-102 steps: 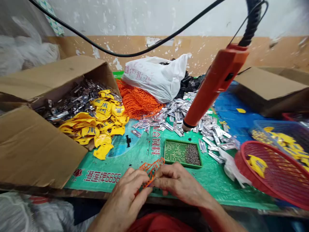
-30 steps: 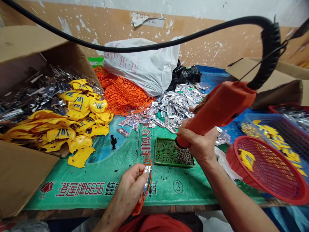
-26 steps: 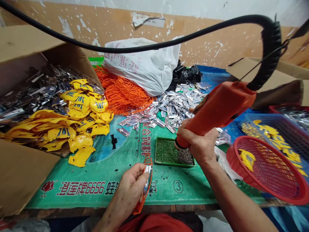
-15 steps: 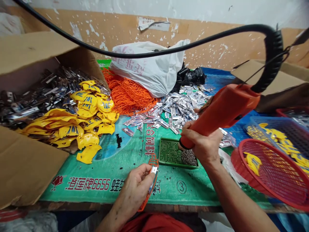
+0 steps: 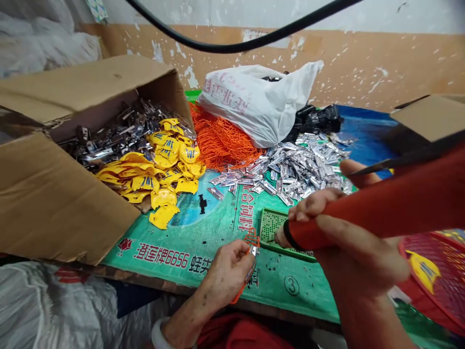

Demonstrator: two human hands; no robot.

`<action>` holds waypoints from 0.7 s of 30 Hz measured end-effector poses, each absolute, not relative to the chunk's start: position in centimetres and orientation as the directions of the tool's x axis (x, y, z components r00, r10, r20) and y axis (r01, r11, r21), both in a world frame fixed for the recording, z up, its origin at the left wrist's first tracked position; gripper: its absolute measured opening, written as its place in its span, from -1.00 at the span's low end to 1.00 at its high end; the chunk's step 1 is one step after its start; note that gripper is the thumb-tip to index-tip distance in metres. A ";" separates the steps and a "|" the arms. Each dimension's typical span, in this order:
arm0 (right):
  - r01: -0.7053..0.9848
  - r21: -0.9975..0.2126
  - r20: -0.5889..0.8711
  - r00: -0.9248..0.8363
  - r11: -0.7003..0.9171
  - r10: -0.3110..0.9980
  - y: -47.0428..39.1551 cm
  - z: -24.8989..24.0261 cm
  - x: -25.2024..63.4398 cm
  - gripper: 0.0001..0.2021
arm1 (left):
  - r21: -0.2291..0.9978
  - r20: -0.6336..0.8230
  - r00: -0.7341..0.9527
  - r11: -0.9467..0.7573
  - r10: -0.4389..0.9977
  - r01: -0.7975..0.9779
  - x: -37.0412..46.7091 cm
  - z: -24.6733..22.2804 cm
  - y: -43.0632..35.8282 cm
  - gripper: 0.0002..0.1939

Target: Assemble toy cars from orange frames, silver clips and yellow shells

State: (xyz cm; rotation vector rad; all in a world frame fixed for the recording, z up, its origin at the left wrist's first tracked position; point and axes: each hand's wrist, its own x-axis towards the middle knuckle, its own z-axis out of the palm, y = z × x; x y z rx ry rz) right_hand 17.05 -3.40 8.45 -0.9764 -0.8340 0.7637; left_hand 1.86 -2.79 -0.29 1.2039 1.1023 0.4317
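Observation:
My right hand (image 5: 359,261) is wrapped round a red-orange electric screwdriver (image 5: 395,196), held tilted with its dark-ringed nose pointing left and down over a green perforated tray (image 5: 267,220). The hand and the tool hide the tray's right side. Lower and to the left, my left hand (image 5: 228,271) pinches an orange plastic piece (image 5: 251,236) with a slotted end sticking out beyond the fingers. A shiny silver plate (image 5: 254,251) lies against that piece, partly covered by my thumb. The screwdriver's tip is apart from the piece.
Silver plates (image 5: 294,169) are heaped behind the tray, beside orange netted parts (image 5: 225,138) and a white bag (image 5: 254,104). Yellow shells (image 5: 163,174) spill from a cardboard box (image 5: 65,194) at left. A red basket (image 5: 436,291) stands right; a black cable (image 5: 225,47) hangs overhead.
My view has turned left, so the scene sits further right. My right hand and the screwdriver look closer, and the tool lies flatter. My left hand still holds the orange piece.

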 end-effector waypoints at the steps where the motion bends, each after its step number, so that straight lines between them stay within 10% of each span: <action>1: -0.189 -0.917 0.241 0.442 0.353 0.864 -3.5 8.3 16.6 -0.43 | 0.894 -0.447 0.453 0.360 0.771 0.268 1.8 -0.3 -2.8 -0.74; 21: -0.301 -0.901 0.233 0.272 0.312 0.934 -3.5 6.5 15.6 -0.45 | 0.887 -0.461 0.457 0.404 0.761 0.222 1.6 0.0 -2.3 -0.77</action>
